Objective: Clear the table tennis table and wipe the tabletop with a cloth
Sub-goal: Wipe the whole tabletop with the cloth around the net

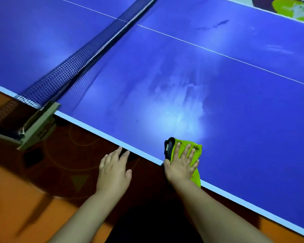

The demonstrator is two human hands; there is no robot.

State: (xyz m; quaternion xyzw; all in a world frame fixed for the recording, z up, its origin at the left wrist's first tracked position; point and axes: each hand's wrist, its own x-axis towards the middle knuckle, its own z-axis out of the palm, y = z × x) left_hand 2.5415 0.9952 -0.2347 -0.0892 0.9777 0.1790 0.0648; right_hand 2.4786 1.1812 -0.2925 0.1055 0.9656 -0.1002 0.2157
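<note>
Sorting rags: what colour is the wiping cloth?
A lime-green cloth with a black edge; head view.

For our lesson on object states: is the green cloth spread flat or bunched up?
Bunched up. The cloth lies as a thick wad under the right hand at the table edge, one end hanging over it.

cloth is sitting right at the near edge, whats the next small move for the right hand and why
Probably slide the cloth forward and slightly right, away from the white edge. The right hand presses it flat, the smeared patch straight ahead looks wiped, and the pale streaks farther right look untouched. The left hand is free beside that edge.
</note>
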